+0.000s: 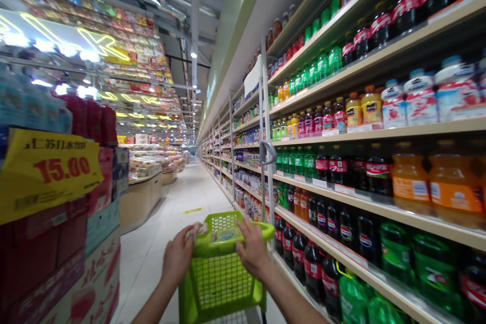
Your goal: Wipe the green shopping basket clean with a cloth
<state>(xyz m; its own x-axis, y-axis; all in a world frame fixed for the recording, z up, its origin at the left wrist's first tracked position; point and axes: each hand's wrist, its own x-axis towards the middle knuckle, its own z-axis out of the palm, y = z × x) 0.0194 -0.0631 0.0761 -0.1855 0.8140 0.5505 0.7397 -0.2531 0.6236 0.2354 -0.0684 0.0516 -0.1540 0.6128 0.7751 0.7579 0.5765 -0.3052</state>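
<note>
A lime-green plastic shopping cart point(224, 283) with grid walls stands right in front of me. My left hand point(179, 250) is at the left end of its handle, fingers closed around a small pale crumpled thing point(199, 229) whose kind I cannot make out. On the right part of the cart's handle point(224, 247) lies my right hand point(252, 248), its fingers over the top and its thumb on the near side. A label is set in the middle of the handle. What is in the basket is mostly hidden.
Tall shelves point(379, 131) of bottled drinks run close along my right. Stacked boxes point(98, 253) with a yellow price sign point(53, 169) stand close on the left. Wooden display counters point(142, 202) line the left farther ahead. The pale tiled aisle point(182, 187) stretches forward between them.
</note>
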